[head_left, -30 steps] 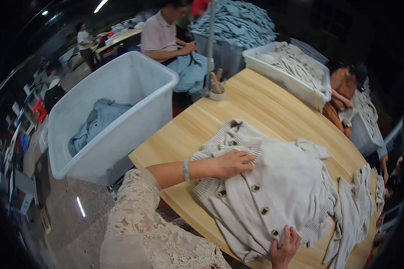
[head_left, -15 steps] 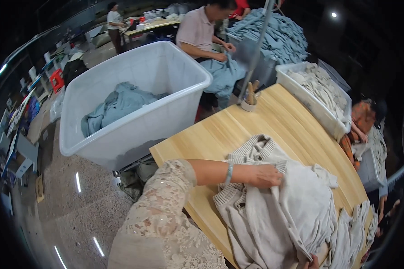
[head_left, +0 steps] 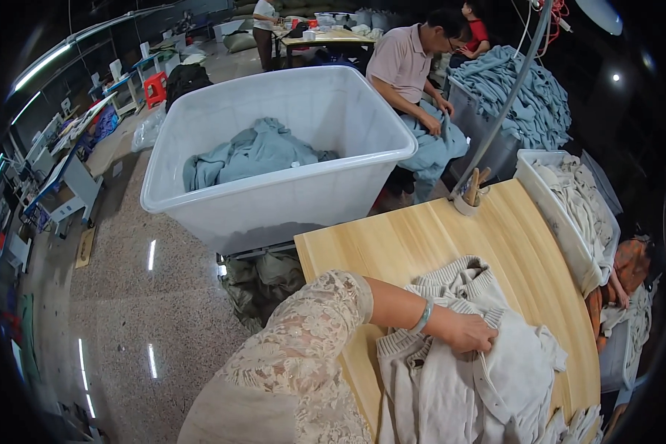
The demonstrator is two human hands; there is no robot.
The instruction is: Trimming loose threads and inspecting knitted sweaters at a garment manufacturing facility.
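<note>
A cream knit cardigan (head_left: 522,355) lies rumpled on the wooden table (head_left: 422,233), with its ribbed collar toward the far side. My left hand (head_left: 466,333) is closed on the cardigan's front edge near the collar, fingers bent down into the knit. Buttonholes show along the loose front band below that hand, and a dark button sits further left. A pale green bangle (head_left: 422,316) circles my left wrist, and the lace sleeve (head_left: 311,318) covers my upper arm. My right hand is out of the picture.
A big white tub (head_left: 281,185) holding blue-grey garments stands beyond the table's left side. Behind the table, a seated person (head_left: 403,63) handles blue-grey cloth. A metal pole (head_left: 507,100) and a small tool cup (head_left: 467,203) are at the far edge; a garment-filled bin (head_left: 525,177) stands right.
The view has swung, so the table and tub appear further right. My left hand still grips the cardigan. Fingers of my right hand, earlier at the lower edge, have left the picture.
</note>
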